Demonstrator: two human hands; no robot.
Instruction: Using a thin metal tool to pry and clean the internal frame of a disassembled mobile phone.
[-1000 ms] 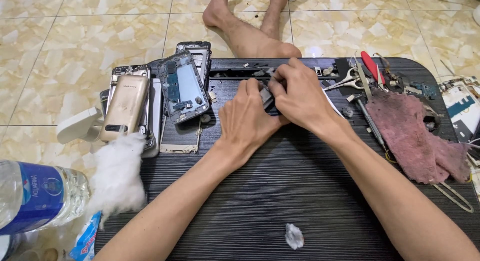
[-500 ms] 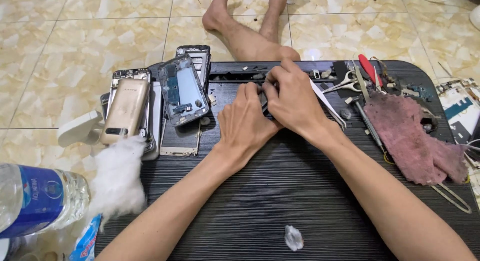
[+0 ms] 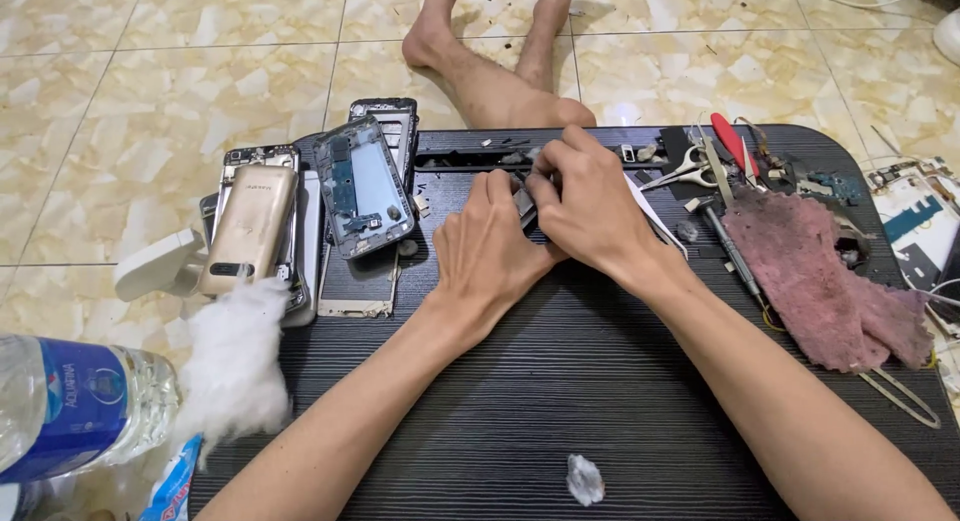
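Both hands meet near the far edge of the low black ribbed table point(image 3: 560, 381), at about twelve o'clock from the person. The left hand point(image 3: 490, 251) lies knuckles-up, fingers curled round a small dark grey part point(image 3: 524, 203); the right hand point(image 3: 585, 206) pinches down on the same part from one o'clock. Both grips are closed on it. Most of the part is hidden; its kind cannot be told.

At ten o'clock lies a heap of opened handsets: a gold phone back point(image 3: 248, 229), a blue-grey stripped phone frame point(image 3: 362, 186) leaning on others. Judged from this, dismantling is well along, with shells off and boards bared.

At two o'clock sit a pair of silver scissors point(image 3: 678, 169), a red-handled tool point(image 3: 732, 141) and a crumpled pink cloth point(image 3: 820, 281); a green circuit board point(image 3: 910, 216) lies beyond the table edge.

At eight o'clock: a white tuft of cotton wool point(image 3: 235, 366) and a clear plastic water bottle with blue label point(image 3: 70, 406). A small white wad point(image 3: 583, 479) lies at six o'clock.

Nothing looks reassembled; the part in hand appears mid-work.
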